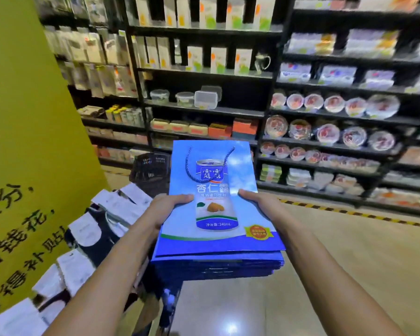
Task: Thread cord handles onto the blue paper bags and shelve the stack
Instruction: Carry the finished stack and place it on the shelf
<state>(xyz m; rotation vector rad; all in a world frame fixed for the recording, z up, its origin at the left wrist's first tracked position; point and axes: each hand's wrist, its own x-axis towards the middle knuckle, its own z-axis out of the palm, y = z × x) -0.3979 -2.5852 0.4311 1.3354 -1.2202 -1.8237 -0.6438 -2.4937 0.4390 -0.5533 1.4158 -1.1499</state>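
Observation:
A thick stack of flat blue paper bags (pixel 216 238) is carried in front of me, held level above the floor. The top bag shows a printed drink can, and a blue cord handle (pixel 204 166) lies looped on its far end. My left hand (pixel 169 206) grips the stack's left edge, thumb on top. On the right edge my right hand (pixel 255 200) holds it the same way. Fingers under the stack are hidden.
Black store shelves (pixel 204 110) with boxes, containers and plates stand ahead. A dark shopping basket (pixel 150 168) sits on the floor beyond the stack. A yellow pillar (pixel 29 141) and a display of packaged socks (pixel 95 229) are to the left. Striped tape (pixel 349 212) marks the floor.

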